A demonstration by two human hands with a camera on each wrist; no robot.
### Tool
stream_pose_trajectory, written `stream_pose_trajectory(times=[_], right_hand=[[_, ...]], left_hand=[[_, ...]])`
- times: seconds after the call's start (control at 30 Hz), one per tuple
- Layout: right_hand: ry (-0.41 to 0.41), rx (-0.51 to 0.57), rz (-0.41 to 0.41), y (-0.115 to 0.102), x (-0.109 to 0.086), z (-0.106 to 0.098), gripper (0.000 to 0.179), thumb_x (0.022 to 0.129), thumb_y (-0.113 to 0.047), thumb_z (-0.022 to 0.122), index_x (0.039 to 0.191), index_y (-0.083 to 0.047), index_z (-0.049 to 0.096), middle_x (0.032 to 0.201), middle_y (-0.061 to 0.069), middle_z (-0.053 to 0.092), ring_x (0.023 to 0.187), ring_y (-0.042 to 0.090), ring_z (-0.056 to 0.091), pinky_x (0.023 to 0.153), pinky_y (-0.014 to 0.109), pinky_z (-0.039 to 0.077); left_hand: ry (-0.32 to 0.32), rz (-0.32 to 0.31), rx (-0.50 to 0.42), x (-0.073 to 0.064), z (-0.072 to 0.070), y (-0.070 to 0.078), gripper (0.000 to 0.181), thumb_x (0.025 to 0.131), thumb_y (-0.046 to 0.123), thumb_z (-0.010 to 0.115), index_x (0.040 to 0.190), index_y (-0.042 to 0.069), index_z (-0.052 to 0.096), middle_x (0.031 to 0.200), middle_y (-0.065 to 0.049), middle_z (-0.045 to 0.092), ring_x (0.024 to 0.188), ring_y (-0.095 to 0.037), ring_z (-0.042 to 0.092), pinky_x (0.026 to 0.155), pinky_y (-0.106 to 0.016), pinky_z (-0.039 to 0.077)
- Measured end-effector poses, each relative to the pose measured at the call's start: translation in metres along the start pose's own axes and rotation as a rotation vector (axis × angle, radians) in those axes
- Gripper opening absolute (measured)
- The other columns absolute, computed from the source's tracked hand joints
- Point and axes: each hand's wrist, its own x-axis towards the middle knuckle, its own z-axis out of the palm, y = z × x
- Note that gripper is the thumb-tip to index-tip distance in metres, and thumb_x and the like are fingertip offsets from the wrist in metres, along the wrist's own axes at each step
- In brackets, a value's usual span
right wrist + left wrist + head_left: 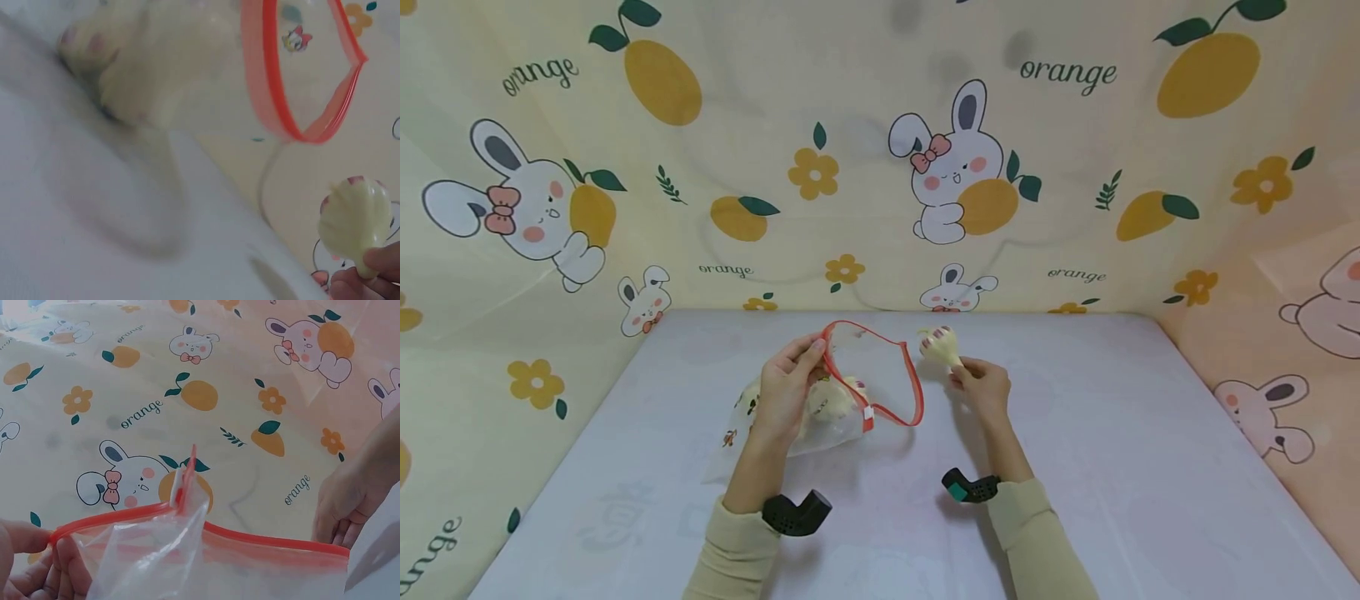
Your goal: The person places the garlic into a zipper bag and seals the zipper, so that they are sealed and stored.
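Note:
A clear zipper bag (842,421) with a red edge (917,387) lies on the table, its mouth spread wide toward the right. My left hand (786,392) pinches the red rim at the bag's left side; in the left wrist view, thumb and fingers meet on that rim (112,520). Inside the bag are pale garlic bulbs (150,75), blurred through the plastic. To the right of the mouth, my right hand (985,387) holds a garlic bulb (940,343) by its stem, head up. The right wrist view shows this bulb (355,219) with purplish clove tips, apart from the bag.
A white zipper slider (868,413) sits on the bag's near rim. The white table (1112,467) extends on both sides. Behind it hangs a cream cloth (865,217) printed with rabbits and oranges. Each wrist wears a black camera mount (797,512).

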Motion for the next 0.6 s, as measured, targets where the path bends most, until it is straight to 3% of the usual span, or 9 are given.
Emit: stream_pose_trajectory(times=[0.27, 0.6], right_hand=[[-0.05, 0.084, -0.002, -0.016, -0.007, -0.002, 0.032, 0.09, 0.0, 0.063, 0.117, 0.017, 0.06, 0.108, 0.034, 0.067, 0.055, -0.006, 0.062, 0.061, 0.012, 0.056], [-0.062, 0.125, -0.038, -0.032, -0.013, -0.006, 0.033, 0.088, -0.002, 0.066, 0.116, 0.016, 0.061, 0.097, 0.024, 0.073, 0.058, -0.002, 0.065, 0.062, 0.015, 0.058]], left_hand=[[-0.012, 0.011, -0.001, -0.001, 0.0, 0.0, 0.033, 0.098, 0.008, 0.052, 0.125, -0.011, 0.055, 0.075, 0.012, 0.064, 0.068, -0.003, 0.056, 0.068, -0.013, 0.052], [-0.048, -0.016, 0.02, 0.0, -0.002, -0.002, 0.035, 0.099, 0.009, 0.052, 0.128, -0.01, 0.054, 0.074, 0.011, 0.063, 0.067, -0.004, 0.056, 0.068, -0.013, 0.052]])
